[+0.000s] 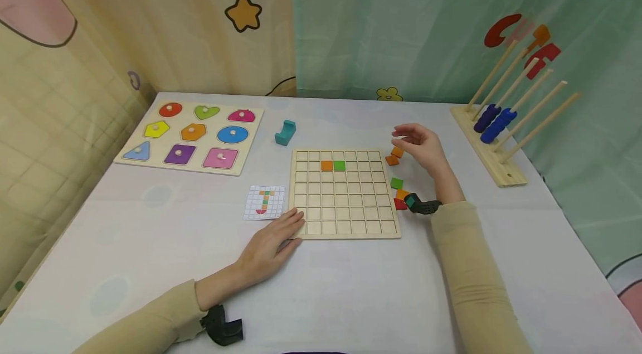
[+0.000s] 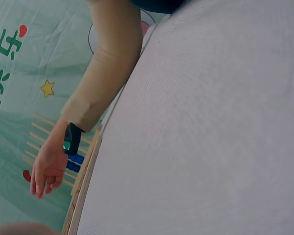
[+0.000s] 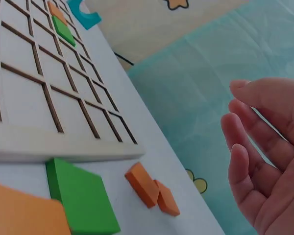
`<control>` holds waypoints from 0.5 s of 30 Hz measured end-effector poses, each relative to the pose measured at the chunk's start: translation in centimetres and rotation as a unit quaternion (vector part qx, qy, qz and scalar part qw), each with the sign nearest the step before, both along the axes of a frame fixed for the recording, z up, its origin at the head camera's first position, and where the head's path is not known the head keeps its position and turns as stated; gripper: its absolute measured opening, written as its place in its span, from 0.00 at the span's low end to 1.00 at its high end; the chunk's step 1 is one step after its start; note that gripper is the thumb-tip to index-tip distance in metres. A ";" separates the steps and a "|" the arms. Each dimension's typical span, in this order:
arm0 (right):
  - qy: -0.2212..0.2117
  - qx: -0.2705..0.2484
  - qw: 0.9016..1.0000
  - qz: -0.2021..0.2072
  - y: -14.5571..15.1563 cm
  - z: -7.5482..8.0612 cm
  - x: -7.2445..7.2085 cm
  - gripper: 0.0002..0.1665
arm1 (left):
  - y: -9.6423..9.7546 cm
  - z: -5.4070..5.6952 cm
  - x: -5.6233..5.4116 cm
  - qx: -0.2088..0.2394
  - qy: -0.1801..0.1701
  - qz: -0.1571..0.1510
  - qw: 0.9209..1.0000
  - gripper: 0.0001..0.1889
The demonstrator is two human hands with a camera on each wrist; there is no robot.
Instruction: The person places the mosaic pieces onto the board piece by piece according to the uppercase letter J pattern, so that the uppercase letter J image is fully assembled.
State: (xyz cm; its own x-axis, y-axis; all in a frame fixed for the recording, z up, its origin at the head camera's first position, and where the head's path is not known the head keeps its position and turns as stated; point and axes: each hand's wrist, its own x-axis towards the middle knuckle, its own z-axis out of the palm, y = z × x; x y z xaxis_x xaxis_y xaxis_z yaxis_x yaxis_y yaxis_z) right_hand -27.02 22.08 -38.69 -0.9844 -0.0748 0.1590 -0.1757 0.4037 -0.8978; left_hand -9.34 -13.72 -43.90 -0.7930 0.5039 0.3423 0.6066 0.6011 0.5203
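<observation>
A wooden grid board (image 1: 346, 198) lies on the table, with an orange tile (image 1: 327, 165) and a green tile (image 1: 339, 165) side by side in its upper cells. My left hand (image 1: 271, 248) rests on the board's near left corner, fingers fairly straight. Past the board's right edge, my right hand (image 1: 423, 148) hovers with loosely bent fingers and holds nothing. Nearest to it are two orange pieces (image 3: 143, 185). A loose green tile (image 3: 81, 198), an orange tile (image 3: 24, 213) and a red piece (image 1: 400, 204) lie along the same edge. A pattern card (image 1: 253, 210) sits left of the board.
A shape puzzle board (image 1: 200, 167) with knobbed pieces stands at the back left. Between it and the grid lies a teal arch block (image 1: 285, 133). At the right, a wooden peg stand (image 1: 506, 175) carries blue beads (image 1: 497, 125). Curtains hang behind the table.
</observation>
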 end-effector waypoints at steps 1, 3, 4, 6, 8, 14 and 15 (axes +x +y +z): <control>-0.006 -0.003 1.000 -0.006 0.3 -0.2 -0.1 0.26 | 0.0 0.0 0.0 0.000 0.000 0.000 1.000 0.23; -0.017 -0.004 1.000 -0.016 0.8 -0.7 -0.3 0.25 | 0.0 0.0 0.0 -0.001 0.000 0.000 1.000 0.23; -0.023 0.000 1.000 -0.019 1.0 -0.8 -0.3 0.25 | 0.0 0.0 0.0 0.000 0.000 0.001 1.000 0.23; -0.032 0.011 0.999 -0.021 1.3 -1.2 -0.3 0.26 | 0.0 0.1 0.0 0.000 0.000 0.001 1.000 0.23; -0.041 0.018 0.999 -0.022 1.7 -1.6 -0.4 0.26 | 0.0 0.1 0.0 0.000 -0.001 0.000 1.000 0.23; -0.064 0.034 0.997 -0.022 2.3 -2.7 -0.6 0.27 | 0.0 0.0 0.0 0.004 0.000 -0.001 1.000 0.22; -0.069 0.037 0.997 -0.023 2.3 -2.9 -0.6 0.27 | 0.0 0.0 0.0 0.006 0.000 -0.001 1.000 0.22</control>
